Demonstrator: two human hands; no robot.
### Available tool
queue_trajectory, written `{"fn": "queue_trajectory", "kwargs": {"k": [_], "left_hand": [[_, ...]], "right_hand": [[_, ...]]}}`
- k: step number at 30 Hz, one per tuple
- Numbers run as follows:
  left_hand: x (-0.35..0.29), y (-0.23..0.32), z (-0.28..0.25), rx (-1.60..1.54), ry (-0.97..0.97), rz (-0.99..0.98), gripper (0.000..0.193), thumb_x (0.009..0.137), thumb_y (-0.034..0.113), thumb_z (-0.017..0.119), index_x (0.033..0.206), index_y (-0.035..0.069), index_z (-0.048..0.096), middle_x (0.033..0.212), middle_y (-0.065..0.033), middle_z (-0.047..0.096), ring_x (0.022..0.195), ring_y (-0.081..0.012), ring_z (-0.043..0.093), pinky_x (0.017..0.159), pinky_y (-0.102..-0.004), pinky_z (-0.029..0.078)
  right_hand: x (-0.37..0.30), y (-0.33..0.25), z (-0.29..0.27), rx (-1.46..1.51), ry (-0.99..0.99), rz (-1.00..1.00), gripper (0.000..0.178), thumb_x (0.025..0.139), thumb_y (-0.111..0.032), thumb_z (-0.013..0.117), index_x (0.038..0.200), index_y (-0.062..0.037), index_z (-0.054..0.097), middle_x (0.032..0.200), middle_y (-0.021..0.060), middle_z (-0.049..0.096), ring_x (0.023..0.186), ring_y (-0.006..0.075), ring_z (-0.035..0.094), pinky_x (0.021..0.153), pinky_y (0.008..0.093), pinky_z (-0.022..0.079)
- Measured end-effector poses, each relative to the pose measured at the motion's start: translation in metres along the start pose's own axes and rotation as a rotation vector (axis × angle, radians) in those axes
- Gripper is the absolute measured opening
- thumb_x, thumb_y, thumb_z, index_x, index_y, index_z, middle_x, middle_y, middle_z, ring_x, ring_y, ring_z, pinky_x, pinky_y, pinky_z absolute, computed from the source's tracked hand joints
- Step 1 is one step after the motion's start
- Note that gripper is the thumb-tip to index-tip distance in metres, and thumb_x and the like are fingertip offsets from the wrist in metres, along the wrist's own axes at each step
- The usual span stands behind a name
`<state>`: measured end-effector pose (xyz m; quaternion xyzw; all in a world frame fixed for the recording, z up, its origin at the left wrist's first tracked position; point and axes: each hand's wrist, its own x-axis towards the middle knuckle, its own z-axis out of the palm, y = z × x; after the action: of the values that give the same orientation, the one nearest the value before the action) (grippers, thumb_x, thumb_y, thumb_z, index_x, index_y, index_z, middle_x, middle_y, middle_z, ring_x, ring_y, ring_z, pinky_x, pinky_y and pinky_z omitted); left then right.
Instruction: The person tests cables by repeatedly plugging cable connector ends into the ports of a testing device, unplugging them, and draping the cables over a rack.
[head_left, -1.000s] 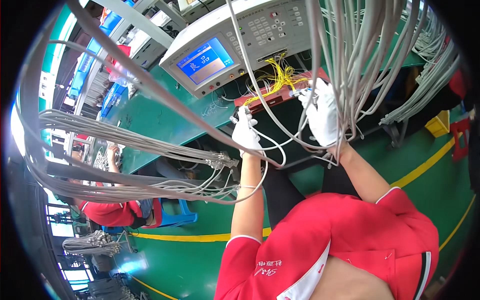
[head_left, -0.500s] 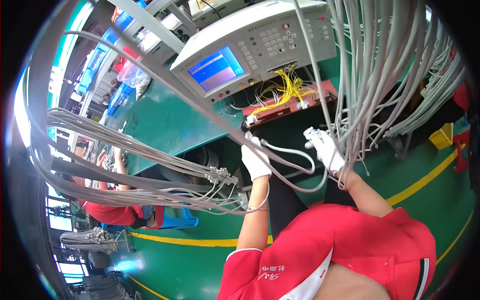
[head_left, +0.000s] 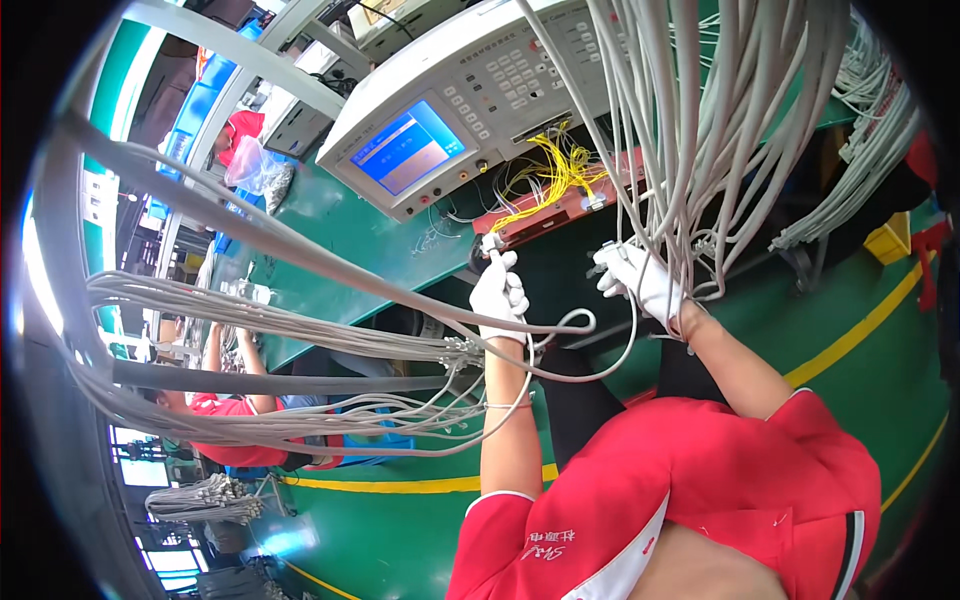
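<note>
My left hand [head_left: 499,294], in a white glove, is closed just below a white connector [head_left: 490,243] at the left end of a red test fixture [head_left: 555,222]. Its fingers are curled, and what they hold is hidden. A grey cable [head_left: 545,327] passes by that wrist and loops between my hands. My right hand [head_left: 648,284], also gloved, is closed in front of the fixture, beneath a hanging bundle of grey cables [head_left: 700,140]. At its fingertips is a small cable plug [head_left: 603,256], partly covered by the glove. Yellow wires [head_left: 560,165] run from the fixture to a tester.
The tester [head_left: 415,150] with a lit blue screen stands on a green bench [head_left: 335,240]. More grey cables [head_left: 270,315] stretch across the left. Another person in a red shirt [head_left: 235,425] sits at the far left. A yellow bin [head_left: 888,240] stands at the right.
The view has shifted, so the tester appears further left. My left hand's fingers have curled more, close to the white connector. My right hand has turned, and its plug shows less.
</note>
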<state>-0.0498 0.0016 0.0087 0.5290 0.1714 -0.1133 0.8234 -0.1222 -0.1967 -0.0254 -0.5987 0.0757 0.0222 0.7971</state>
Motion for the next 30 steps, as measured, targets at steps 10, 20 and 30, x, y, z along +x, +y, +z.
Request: {"fn": "queue_trajectory", "kwargs": {"k": [10,20,30], "left_hand": [[0.010,0.076,-0.031,1.026,-0.261,0.438,0.025,0.088,0.019,0.051,0.103,0.000,0.058,0.088,-0.0099,0.061,0.072,-0.0148,0.057,0.062,-0.0267,0.047],[-0.147,0.310,0.048,0.790,0.186,1.648,0.104,0.067,0.070,0.050,0.125,-0.013,0.027,0.133,-0.0323,0.021,0.128,-0.0407,0.013,0.101,-0.0592,0.008],[-0.146,0.331,0.050,1.582,0.760,1.690,0.084,0.072,0.063,0.050,0.122,-0.004,0.040,0.130,-0.0239,0.033,0.122,-0.0337,0.028,0.100,-0.0475,0.020]], "right_hand": [[0.011,-0.018,0.016,-0.121,-0.158,-0.242,0.025,0.084,-0.006,0.055,0.108,0.0001,0.054,0.101,0.0083,0.059,0.097,0.0143,0.055,0.087,0.0276,0.043],[0.019,-0.016,-0.015,-0.071,0.105,-0.225,0.026,0.086,-0.017,0.054,0.107,-0.0003,0.053,0.093,0.0086,0.058,0.080,0.0132,0.056,0.067,0.0251,0.047],[0.023,-0.050,-0.025,0.131,0.241,0.025,0.019,0.083,-0.029,0.059,0.083,-0.0095,0.060,0.060,-0.0070,0.046,0.045,0.0009,0.038,0.038,0.0152,0.028]]}}
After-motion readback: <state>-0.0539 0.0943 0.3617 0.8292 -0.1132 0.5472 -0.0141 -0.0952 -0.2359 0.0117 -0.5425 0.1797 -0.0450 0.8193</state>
